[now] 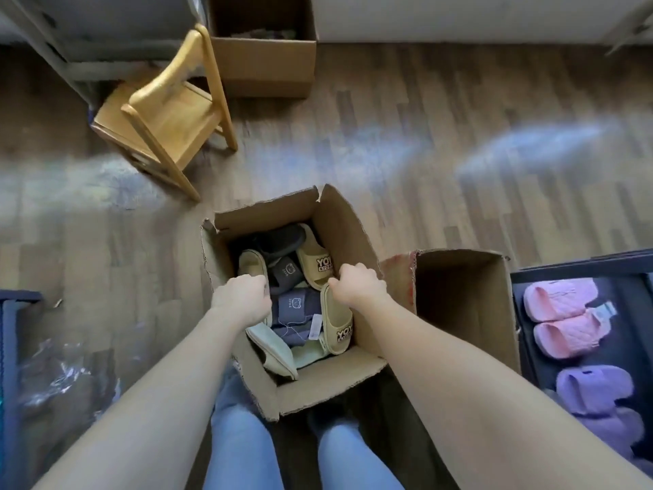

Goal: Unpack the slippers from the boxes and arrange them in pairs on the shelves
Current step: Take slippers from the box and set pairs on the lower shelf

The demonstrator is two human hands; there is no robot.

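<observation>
Both hands reach down into an open cardboard box (318, 387) on the floor, held apart with the heap of slippers between them. The right hand (357, 282) curls round the upper end of a tan slipper (340, 321) that stands on edge against the box wall. The left hand (243, 295) is curled too, just below a cream slipper (251, 262); I cannot tell what it holds. Between the hands lie grey slippers (284, 274), and beyond the right hand is a second tan slipper (314, 263). Right of the right hand stands another box (459, 298), then a shelf (579, 263) with pink slippers (558, 313) and purple slippers (593, 387) in pairs. Well beyond the left hand stands a wooden chair (169, 114).
</observation>
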